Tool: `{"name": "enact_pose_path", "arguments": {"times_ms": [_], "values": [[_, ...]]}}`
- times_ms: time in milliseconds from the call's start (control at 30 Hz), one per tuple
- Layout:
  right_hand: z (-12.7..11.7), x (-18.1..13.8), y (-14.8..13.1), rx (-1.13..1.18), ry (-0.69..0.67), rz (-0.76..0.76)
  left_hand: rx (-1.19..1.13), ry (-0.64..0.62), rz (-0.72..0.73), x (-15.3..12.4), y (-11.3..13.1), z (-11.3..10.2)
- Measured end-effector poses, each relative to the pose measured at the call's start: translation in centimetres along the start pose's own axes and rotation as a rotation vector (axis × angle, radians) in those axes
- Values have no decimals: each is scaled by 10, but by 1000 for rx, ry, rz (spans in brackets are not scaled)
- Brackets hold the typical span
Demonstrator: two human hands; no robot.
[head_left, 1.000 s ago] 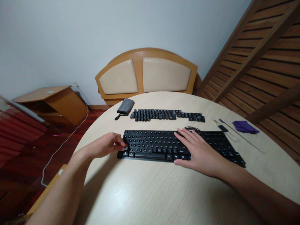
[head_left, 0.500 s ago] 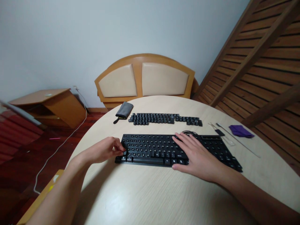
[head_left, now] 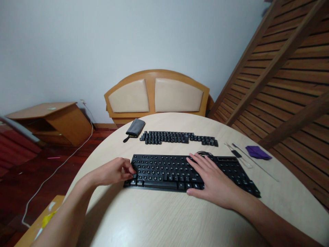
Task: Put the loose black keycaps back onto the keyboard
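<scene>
Black keyboard (head_left: 159, 168) flat on the table (head_left: 149, 219), loose keycaps (head_left: 167, 137) rowed beyond! Your left hand (head_left: 117, 171) bunches its fingers at the left end, whether gripping, I can't tell; your right hand (head_left: 214, 181) spreads open on top.

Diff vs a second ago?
View shifted: everything sits lower in frame. Nothing visibly taken or released. Left hand stayed at the left end of the long black keyboard, right hand resting on it; loose black keycaps in rows stayed beyond it.
</scene>
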State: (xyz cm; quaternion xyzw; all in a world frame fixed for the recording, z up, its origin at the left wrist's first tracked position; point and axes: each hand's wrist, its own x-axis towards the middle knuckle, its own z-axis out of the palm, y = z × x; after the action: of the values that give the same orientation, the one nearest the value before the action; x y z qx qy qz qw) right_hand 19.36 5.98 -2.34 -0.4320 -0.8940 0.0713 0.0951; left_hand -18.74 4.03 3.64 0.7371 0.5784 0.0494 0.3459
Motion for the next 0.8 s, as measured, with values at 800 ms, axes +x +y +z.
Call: {"name": "enact_pose_path", "arguments": {"times_ms": [800], "values": [[4,-1,3,-1,51,-26,216,615,75,92,-25,1]]}}
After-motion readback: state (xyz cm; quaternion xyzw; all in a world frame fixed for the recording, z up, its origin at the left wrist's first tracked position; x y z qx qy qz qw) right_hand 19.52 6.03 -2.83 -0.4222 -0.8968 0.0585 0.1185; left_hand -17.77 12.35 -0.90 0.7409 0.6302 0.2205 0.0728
